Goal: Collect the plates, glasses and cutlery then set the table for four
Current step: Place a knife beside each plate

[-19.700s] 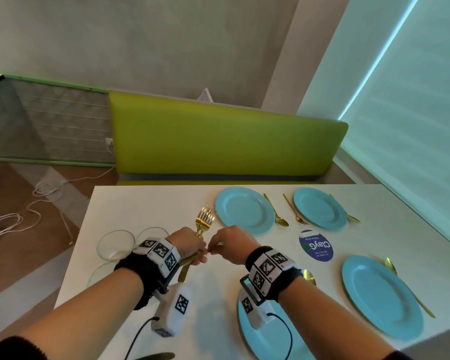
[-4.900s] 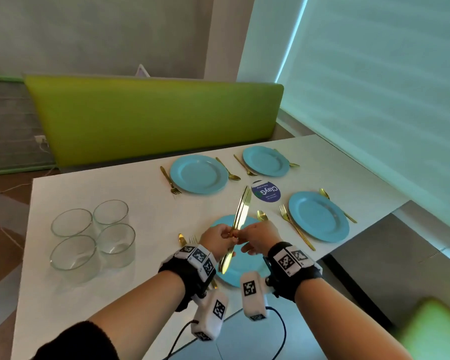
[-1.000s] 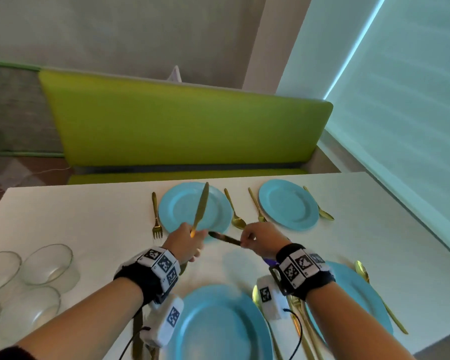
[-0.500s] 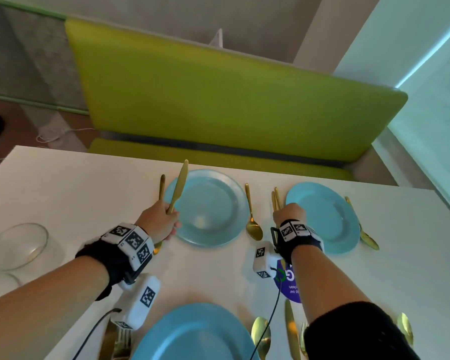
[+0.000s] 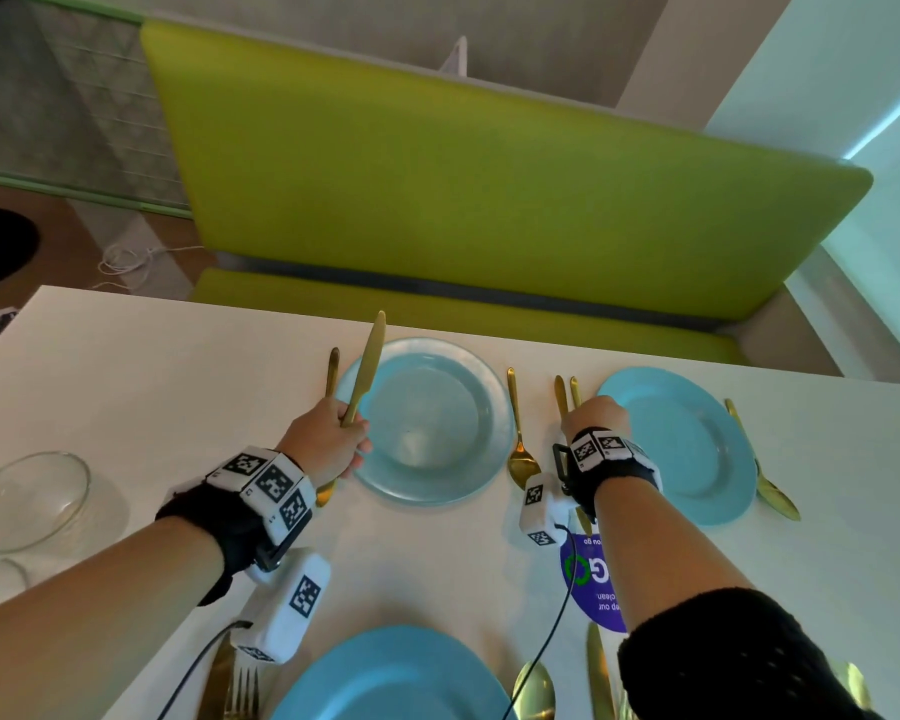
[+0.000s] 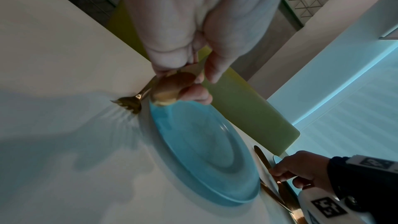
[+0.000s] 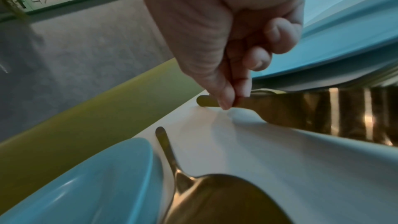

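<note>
My left hand (image 5: 333,439) grips a gold knife (image 5: 367,363) by its handle, blade pointing away, over the left rim of the far-left blue plate (image 5: 437,459). A gold fork (image 5: 332,368) lies just left of that plate. In the left wrist view the knife's handle end (image 6: 170,89) shows in my fingers above the fork (image 6: 129,105). My right hand (image 5: 591,413) pinches a second gold knife (image 5: 559,394) low at the table, beside a fork (image 5: 575,389), left of the far-right plate (image 5: 697,459). Thumb and finger hold its handle (image 7: 210,101).
A spoon (image 5: 518,433) lies between the far plates, another (image 5: 765,480) right of the far-right plate. A near plate (image 5: 396,678) has a knife, fork and spoon beside it. Glasses (image 5: 27,501) stand at the left, a purple sticker (image 5: 588,579) mid-table. A green bench (image 5: 489,163) runs behind.
Within the last second my hands parted from the middle. The left carried its knife to the far-left plate's left rim, the right brought its knife down beside the far-right plate's fork.
</note>
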### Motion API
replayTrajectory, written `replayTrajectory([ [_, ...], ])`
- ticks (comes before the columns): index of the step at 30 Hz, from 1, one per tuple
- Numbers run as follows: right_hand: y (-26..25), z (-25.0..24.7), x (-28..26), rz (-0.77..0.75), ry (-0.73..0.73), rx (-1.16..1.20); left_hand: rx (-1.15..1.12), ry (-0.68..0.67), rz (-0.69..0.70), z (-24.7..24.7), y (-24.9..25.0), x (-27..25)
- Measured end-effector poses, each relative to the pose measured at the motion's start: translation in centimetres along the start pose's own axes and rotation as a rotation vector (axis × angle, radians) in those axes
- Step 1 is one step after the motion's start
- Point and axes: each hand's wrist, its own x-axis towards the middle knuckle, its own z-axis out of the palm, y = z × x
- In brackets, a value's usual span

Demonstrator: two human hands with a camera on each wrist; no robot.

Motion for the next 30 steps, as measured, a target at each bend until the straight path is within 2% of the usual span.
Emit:
replayTrajectory([
  [22,-0.3,-0.1,-0.9,-0.044,0.073,-0.047,-0.011,-0.014,-0.02,0.7,0.1,-1.2],
  [25,-1.8,-0.7,-3.0,-0.143,0.104,-0.069,0.016,0.019,-0.015,0.4,-0.1,-1.6],
  [28,-3.6,-1.3,-6.7,-0.373,0.085,-0.169,0.105,0.019,0.0,0.2,-0.3,-2.1],
  [30,-4.4,-1.4,-10.1,-0.527,0.048,-0.186,0.154,-0.027,0.02,-0.1,-0.4,-2.6],
])
